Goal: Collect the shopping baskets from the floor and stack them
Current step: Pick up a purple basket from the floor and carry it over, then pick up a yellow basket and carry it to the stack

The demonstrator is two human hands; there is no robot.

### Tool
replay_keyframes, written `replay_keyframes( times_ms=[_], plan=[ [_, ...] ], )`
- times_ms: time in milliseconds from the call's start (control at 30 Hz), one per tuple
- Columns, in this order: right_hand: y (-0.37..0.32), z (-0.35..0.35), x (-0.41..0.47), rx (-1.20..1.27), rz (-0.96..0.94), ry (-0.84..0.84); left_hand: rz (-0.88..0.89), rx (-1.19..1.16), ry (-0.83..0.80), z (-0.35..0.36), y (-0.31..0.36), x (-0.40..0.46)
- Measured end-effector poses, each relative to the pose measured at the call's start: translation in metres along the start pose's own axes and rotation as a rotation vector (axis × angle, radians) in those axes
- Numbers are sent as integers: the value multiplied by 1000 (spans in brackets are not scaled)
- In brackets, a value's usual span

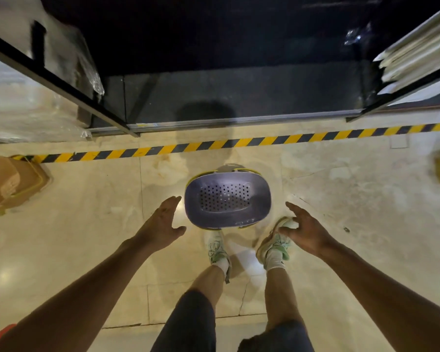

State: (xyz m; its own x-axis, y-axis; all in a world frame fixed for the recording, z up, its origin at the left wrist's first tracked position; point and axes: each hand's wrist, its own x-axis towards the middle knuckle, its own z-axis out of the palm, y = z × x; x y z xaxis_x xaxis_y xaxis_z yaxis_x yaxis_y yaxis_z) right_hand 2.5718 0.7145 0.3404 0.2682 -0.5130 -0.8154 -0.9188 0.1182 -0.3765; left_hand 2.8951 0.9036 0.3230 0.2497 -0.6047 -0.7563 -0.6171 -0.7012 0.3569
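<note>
The purple basket (227,199) looks like smooth plastic with a perforated bottom, standing on a glossy, stone-like floor (341,212) crossed by striped yellow-and-black tape (239,142), beside a matt brown cardboard box (8,184), crinkled clear plastic wrap (87,69) and black metal shelf frames (61,82).

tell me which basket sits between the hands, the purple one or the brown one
The purple basket, straight ahead between the left hand and right hand. The brown basket sits far off at the left edge.

The cardboard box (9,184) is cut off at left, and the basket (228,199) hides its handles
</note>
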Motion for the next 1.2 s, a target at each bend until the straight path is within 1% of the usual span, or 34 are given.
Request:
replay_keyframes(
  times_ms=[167, 233, 300, 367, 433, 467, 600, 667, 800, 933, 1033, 1100, 1200],
  plan=[
    [-26, -66, -97, 14, -32, 101, 196, 124, 99, -65, 59, -74],
    [-32, -88, -130, -23, -66, 128, 276, 187, 150, -85, 83, -95],
    [-32, -106, -158, -64, -101, 150, 341, 241, 165, -98, 109, -108],
    [-26, -121, -181, -71, -131, 171, 349, 278, 154, -103, 136, -115],
    [-15, -134, -202, -47, -131, 189, 328, 346, 121, -105, 165, -119],
    [-8, -140, -211, -36, -127, 196, 347, 377, 103, -105, 180, -120],
    [36, -167, -241, -3, -91, 221, 516, 489, 61, -100, 247, -123],
    [63, -184, -254, 21, -61, 242, 547, 545, 50, -94, 288, -124],
    [123, -222, -280, 95, -42, 331, 584, 577, 39, -71, 380, -123],
    [191, -264, -308, 131, -7, 428, 656, 700, 16, -38, 475, -123],
    [244, -294, -336, 206, 35, 523, 744, 790, -26, -10, 549, -124],
    [278, -309, -354, 264, 70, 592, 814, 840, -22, 12, 597, -126],
    [325, -326, -376, 340, 127, 647, 905, 915, -34, 48, 662, -134]
  ],
)
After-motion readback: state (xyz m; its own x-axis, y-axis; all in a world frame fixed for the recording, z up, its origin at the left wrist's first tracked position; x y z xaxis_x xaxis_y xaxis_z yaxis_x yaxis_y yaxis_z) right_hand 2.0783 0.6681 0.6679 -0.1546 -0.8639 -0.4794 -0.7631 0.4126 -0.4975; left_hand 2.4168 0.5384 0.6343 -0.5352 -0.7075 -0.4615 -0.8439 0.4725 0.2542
